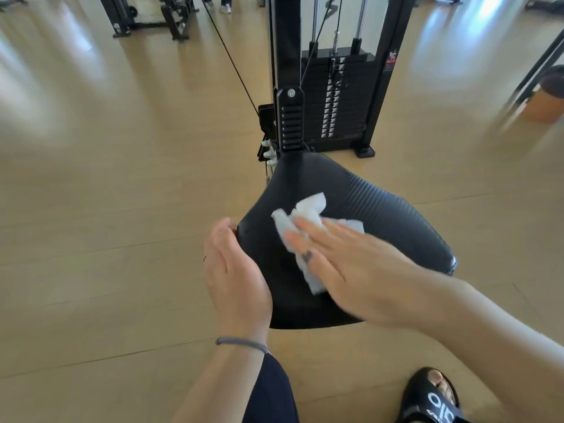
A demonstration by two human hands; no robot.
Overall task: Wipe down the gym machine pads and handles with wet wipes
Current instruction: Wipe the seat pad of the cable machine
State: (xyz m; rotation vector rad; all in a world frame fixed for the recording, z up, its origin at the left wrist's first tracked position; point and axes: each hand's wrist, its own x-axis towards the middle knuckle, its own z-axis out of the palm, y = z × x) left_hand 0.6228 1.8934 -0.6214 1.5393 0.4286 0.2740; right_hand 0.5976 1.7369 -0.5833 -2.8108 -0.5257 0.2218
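**A:** Right hand (332,264) is flat on the white wet wipe (308,222), fingers straight and together, pressing it onto the black seat pad (381,215). No curl round it at all; the palm and fingers just pin it down.

**B:** And the wipe itself?

**A:** Crumpled, lying on the left-centre part of the pad's top surface. One bunched end sticks out past the fingertips, another strip trails out beneath the palm toward the near edge.

**B:** Left hand?

**A:** Left hand (235,276) is cupped against the pad's left edge, fingers bent round the rim, thumb side up. It grips the edge of the pad; the fingertips go under and I can't see them. There's a thin grey band (241,343) on that wrist.

**B:** What's the pad like?

**A:** Black, ribbed texture on the far half, smoother toward the near side, wide at the near end and narrowing toward the machine's upright.

**B:** Behind it?

**A:** The black weight stack (335,99) in its frame, with chrome guide rods (361,16) rising above, and a cable (232,56) running diagonally down to the base. All standing on a pale wood floor (106,178).

**B:** Anything down low?

**A:** A black slide sandal (433,398) with white lettering at bottom right, toes showing.
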